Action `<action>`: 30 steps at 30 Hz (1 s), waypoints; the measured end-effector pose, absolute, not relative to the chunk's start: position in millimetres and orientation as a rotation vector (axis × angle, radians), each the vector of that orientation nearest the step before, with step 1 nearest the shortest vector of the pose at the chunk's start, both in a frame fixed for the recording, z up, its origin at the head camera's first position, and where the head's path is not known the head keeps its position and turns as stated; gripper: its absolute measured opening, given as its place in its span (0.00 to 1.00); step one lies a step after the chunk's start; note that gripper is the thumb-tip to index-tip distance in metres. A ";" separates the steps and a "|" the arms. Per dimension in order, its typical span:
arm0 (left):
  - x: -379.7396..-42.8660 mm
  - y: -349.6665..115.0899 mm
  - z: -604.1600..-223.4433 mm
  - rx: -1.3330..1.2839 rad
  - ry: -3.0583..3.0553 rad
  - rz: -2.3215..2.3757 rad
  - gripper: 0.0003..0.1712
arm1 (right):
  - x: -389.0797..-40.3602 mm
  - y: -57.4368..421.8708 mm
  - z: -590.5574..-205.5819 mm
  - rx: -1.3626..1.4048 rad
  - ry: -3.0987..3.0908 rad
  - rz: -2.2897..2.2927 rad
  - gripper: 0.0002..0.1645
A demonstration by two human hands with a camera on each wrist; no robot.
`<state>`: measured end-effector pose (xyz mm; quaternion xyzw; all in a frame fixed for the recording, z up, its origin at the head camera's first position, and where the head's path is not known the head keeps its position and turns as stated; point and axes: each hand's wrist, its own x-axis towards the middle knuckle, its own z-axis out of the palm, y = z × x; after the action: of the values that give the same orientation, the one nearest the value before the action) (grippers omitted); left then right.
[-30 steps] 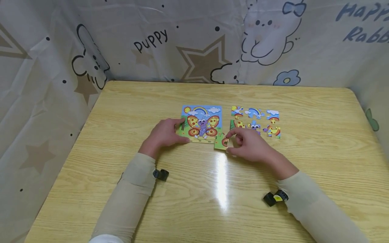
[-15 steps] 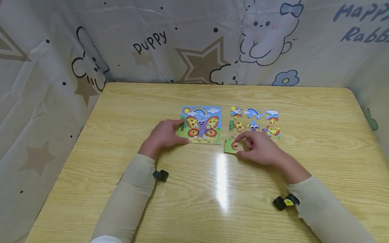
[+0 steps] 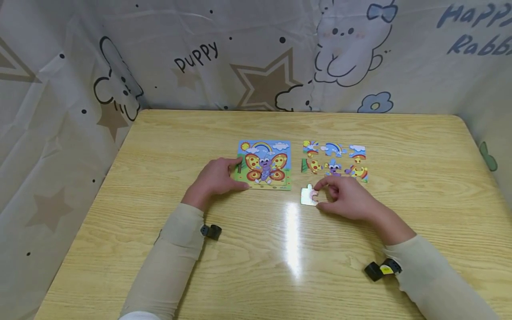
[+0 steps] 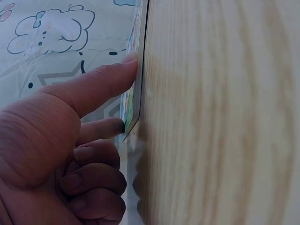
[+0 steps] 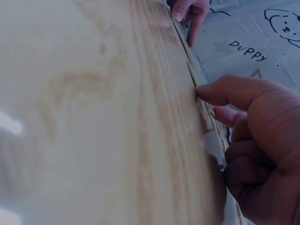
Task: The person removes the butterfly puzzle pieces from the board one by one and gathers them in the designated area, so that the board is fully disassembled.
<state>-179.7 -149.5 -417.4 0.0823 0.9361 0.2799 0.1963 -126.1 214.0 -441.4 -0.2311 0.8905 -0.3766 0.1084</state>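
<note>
In the head view a square butterfly puzzle board point(image 3: 266, 164) lies on the table. My left hand point(image 3: 216, 178) holds its lower left corner, index finger at the left edge and thumb at the bottom edge. Up close in the left wrist view, the thumb and index finger of that hand point(image 4: 70, 136) meet the thin board point(image 4: 136, 93), the other fingers curled in. To the right of the board, my right hand point(image 3: 346, 198) pinches a jigsaw piece point(image 3: 307, 196) between thumb and index finger. Glare whitens the piece's face. In the right wrist view the right hand point(image 5: 262, 140) hangs close over the table.
Behind the right hand lie two rows of loose jigsaw pieces, among them a rainbow piece point(image 3: 334, 149), a cloud piece point(image 3: 358, 152) and a butterfly-face piece point(image 3: 334, 167). The wooden table point(image 3: 248, 266) ends at a printed curtain point(image 3: 256, 58).
My right hand has moved right and slightly toward me with the jigsaw piece, away from the board's lower right corner. The piece now catches the light. The left hand stays put.
</note>
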 end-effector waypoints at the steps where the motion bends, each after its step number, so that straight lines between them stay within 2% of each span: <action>1: -179.4 -149.7 -417.2 0.232 2.621 0.784 0.51 | -126.1 213.8 -441.2 -0.683 2.621 -1.104 0.19; 19: -177.8 -151.5 -417.5 0.217 2.610 0.803 0.51 | -129.5 208.1 -441.7 -0.707 2.627 -1.136 0.19; 30: -178.7 -150.5 -416.7 0.221 2.605 0.803 0.51 | -142.1 174.1 -430.8 -0.656 2.549 -1.244 0.19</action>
<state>-178.7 -150.5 -416.7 0.0792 0.9328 0.2876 0.2021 -142.1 174.1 -430.8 -0.2237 0.8698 -0.4244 0.1149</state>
